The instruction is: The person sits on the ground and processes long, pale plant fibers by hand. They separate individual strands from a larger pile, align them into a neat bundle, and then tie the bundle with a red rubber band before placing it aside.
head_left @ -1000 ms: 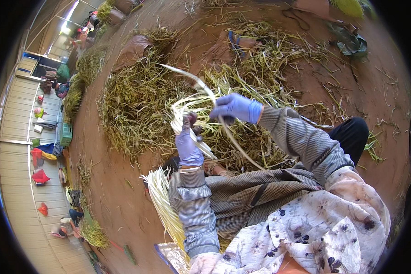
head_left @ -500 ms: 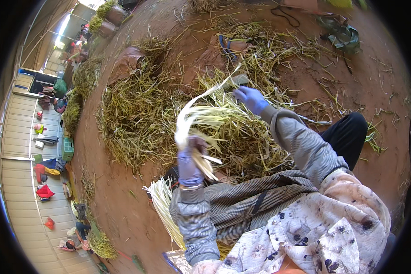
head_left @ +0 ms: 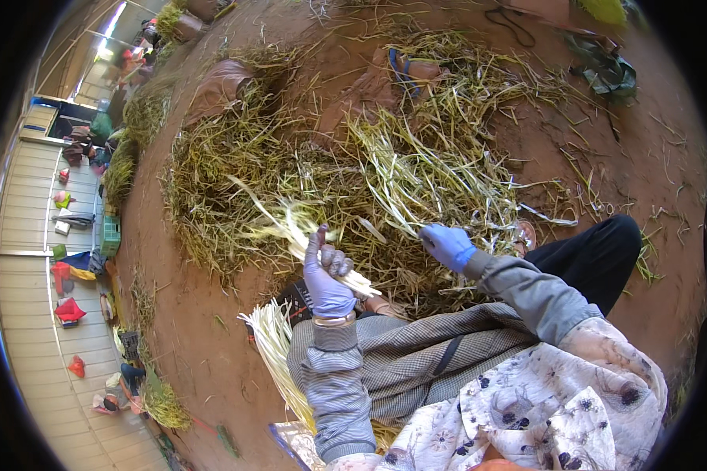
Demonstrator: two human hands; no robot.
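Observation:
My left hand (head_left: 327, 275), in a pale violet glove with darkened fingertips, is closed around a bundle of pale yellow-white stalks (head_left: 294, 234). Their cut-looking ends stick out on the right side of the fist, and the thin tips fan out to the far left. To the right, my right hand (head_left: 448, 246), gloved alike, has its fingers pinched together at the near ends of long pale green stalks (head_left: 401, 180) that lie on the heap. A wide heap of yellow-green stalks and leaves (head_left: 236, 180) spreads beyond both hands.
More pale stalks (head_left: 271, 334) lie beside my left forearm. A grey checked cloth (head_left: 416, 337) covers my lap, and my dark-trousered knee (head_left: 605, 251) rises at right. Brown sacking (head_left: 220, 86) and a dark green bag (head_left: 609, 74) lie farther off. A green crate (head_left: 110, 235) stands by the left wall.
My right hand has come nearer, from the far side of the heap to the stalks' near ends. The bundle in my left hand has swung leftward and lower.

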